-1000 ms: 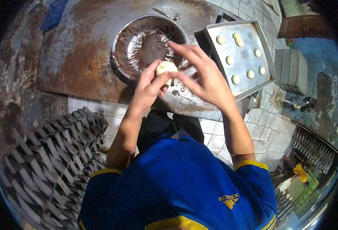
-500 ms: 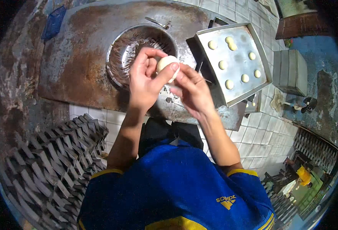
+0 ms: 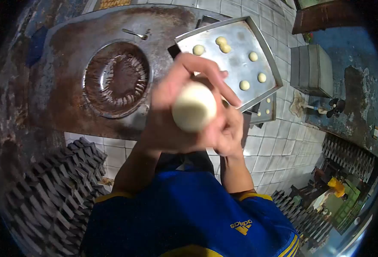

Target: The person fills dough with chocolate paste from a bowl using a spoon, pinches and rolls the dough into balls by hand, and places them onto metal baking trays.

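A smooth, pale dough ball (image 3: pixel 194 107) is held up close to the camera, between my two hands. My left hand (image 3: pixel 165 109) is closed around it from the left, with its fingers arched over the far side toward the tray. My right hand (image 3: pixel 229 132) presses in from the lower right, its fingers curled and partly blurred by motion. Behind them a metal baking tray (image 3: pixel 264 47) carries several similar dough balls (image 3: pixel 253 56), two of them touching. To the left, a wide metal bowl (image 3: pixel 88 88) has dark brown smears inside.
A spoon (image 3: pixel 134 34) lies on the worn table (image 3: pixel 64 94) beyond the bowl. Under the tray, another tray (image 3: pixel 271 112) with small balls juts out. Stacked dark slats (image 3: pixel 56 184) stand at the lower left. A grey box (image 3: pixel 311 70) is at the right.
The dough ball has been raised closer to the camera, and my hands have shifted off the bowl to overlap the tray's near corner. The view has shifted, moving bowl and tray leftward.
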The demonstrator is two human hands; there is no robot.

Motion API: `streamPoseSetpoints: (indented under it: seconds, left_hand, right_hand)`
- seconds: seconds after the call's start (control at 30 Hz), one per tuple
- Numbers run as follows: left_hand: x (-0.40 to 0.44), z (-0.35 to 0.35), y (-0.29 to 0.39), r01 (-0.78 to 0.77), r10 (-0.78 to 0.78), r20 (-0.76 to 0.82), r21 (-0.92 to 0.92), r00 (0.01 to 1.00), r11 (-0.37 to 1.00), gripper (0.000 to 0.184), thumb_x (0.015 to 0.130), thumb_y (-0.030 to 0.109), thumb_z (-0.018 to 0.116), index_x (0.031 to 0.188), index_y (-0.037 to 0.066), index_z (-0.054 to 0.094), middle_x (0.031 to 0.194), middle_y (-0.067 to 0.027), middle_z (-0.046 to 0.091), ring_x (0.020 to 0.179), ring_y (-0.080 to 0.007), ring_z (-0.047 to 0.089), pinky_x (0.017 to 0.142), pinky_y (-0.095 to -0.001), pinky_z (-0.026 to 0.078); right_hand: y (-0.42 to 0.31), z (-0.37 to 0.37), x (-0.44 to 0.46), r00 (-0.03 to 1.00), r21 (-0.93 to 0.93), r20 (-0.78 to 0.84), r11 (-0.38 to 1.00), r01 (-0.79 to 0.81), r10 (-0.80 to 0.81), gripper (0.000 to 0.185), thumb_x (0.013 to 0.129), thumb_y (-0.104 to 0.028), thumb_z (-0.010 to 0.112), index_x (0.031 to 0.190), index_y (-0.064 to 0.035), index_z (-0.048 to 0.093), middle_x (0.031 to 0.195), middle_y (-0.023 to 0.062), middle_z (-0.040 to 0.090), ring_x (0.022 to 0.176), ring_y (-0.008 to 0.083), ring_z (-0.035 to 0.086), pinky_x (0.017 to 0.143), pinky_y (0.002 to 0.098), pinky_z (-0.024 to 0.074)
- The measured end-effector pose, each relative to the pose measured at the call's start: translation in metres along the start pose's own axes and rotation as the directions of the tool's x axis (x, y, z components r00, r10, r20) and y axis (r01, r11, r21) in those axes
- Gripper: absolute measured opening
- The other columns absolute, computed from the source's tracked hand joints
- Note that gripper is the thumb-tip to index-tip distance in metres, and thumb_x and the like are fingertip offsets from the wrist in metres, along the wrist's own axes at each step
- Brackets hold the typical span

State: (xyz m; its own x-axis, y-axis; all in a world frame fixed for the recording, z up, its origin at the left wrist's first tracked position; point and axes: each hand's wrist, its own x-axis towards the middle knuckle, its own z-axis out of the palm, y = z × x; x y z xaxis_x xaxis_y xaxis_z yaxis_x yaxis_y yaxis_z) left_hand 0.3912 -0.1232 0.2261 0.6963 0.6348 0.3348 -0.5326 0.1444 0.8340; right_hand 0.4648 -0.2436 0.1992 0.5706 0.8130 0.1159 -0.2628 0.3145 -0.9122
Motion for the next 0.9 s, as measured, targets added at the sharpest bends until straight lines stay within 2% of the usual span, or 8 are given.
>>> streamPoseSetpoints:
  seconds: [0.2,0.27,0.3,0.37,0.57,0.7,0.73,0.9]
  left_hand:
    - [0.019,0.02,-0.072,-0.11,0.133,0.305,-0.093,0.943,0.99,0.072,0.078,-0.001,0.085,0.136,0.007,0.045,0.112,-0.0106,0.065,0.092,-0.0192,0.069,0.081,-0.0354,0.056]
    - [0.031,0.009,-0.093,-0.101,0.111,0.338,-0.048,0.935,0.994,0.073,0.078,-0.001,0.086,0.137,0.006,0.044,0.112,-0.0091,0.066,0.091,-0.0178,0.067,0.08,-0.0344,0.055]
    - [0.037,0.011,-0.102,-0.168,0.054,0.295,0.377,0.954,0.911,0.069,0.08,0.002,0.087,0.135,0.006,0.046,0.109,-0.0107,0.066,0.09,-0.0179,0.069,0.078,-0.0334,0.056]
    - [0.042,0.019,-0.146,0.0,-0.147,0.231,0.537,0.962,0.843,0.066,0.082,0.007,0.086,0.134,0.008,0.047,0.108,-0.0158,0.07,0.087,-0.0275,0.072,0.075,-0.0367,0.057]
    - [0.077,0.04,-0.27,0.196,-0.351,0.156,0.595,0.923,0.779,0.052,0.085,0.011,0.08,0.125,0.012,0.048,0.093,-0.0223,0.075,0.098,-0.0494,0.072,0.077,-0.0507,0.059]
    - [0.089,0.02,-0.305,0.185,-0.451,0.12,0.797,0.884,0.575,0.111,0.076,0.019,0.087,0.167,0.018,0.022,0.14,-0.0276,0.059,0.103,-0.0479,0.071,0.09,-0.0485,0.059]
    - [0.085,0.009,-0.31,0.189,-0.492,0.094,0.848,0.866,0.495,0.133,0.073,0.021,0.089,0.172,0.023,0.0,0.158,-0.0288,0.04,0.109,-0.0473,0.069,0.095,-0.0459,0.059]
    - [0.041,-0.035,-0.304,0.353,-0.47,-0.09,0.786,0.878,0.507,0.11,0.082,0.01,0.081,0.17,0.013,0.014,0.156,-0.0272,0.044,0.127,-0.043,0.061,0.106,-0.0474,0.054]
  right_hand:
    - [-0.019,-0.095,0.022,0.93,-0.274,0.367,0.954,0.12,-0.011,0.037,0.091,-0.012,0.08,0.126,-0.0009,0.072,0.128,0.0086,0.072,0.11,0.0192,0.07,0.099,0.0374,0.0556]
    - [-0.047,-0.119,0.035,0.877,-0.485,0.405,0.874,-0.035,0.26,0.037,0.089,-0.011,0.083,0.123,-0.0017,0.074,0.124,0.0102,0.073,0.106,0.0185,0.071,0.093,0.0365,0.0591]
    - [-0.06,-0.13,0.042,0.824,-0.591,0.412,0.802,-0.082,0.388,0.037,0.088,-0.011,0.084,0.122,-0.002,0.074,0.122,0.011,0.073,0.104,0.0181,0.071,0.09,0.036,0.0608]
    - [-0.057,-0.149,0.053,0.964,-0.523,-0.09,0.812,-0.259,0.25,0.049,0.081,-0.011,0.09,0.126,-0.0034,0.073,0.126,0.0107,0.07,0.107,0.0218,0.072,0.092,0.0342,0.0603]
    - [0.002,-0.237,0.103,0.962,-0.681,-0.126,0.684,-0.261,0.242,0.046,0.082,-0.014,0.09,0.123,-0.0019,0.075,0.12,0.0069,0.069,0.112,0.0178,0.069,0.092,0.034,0.0607]
    - [0.078,-0.319,0.137,0.972,-0.711,-0.158,0.663,-0.233,0.173,0.041,0.087,-0.018,0.085,0.123,-0.0021,0.075,0.112,0.0091,0.075,0.103,0.0188,0.072,0.085,0.0358,0.059]
    - [0.106,-0.342,0.144,0.978,-0.792,-0.117,0.579,-0.196,0.173,0.042,0.088,-0.019,0.083,0.125,-0.0021,0.073,0.117,0.0114,0.074,0.103,0.022,0.073,0.085,0.0372,0.0595]
    - [0.193,-0.367,0.149,0.96,-0.998,0.062,0.036,0.054,0.274,0.06,0.096,-0.027,0.072,0.147,0.0009,0.056,0.151,0.0248,0.055,0.137,0.0442,0.056,0.11,0.0501,0.0501]
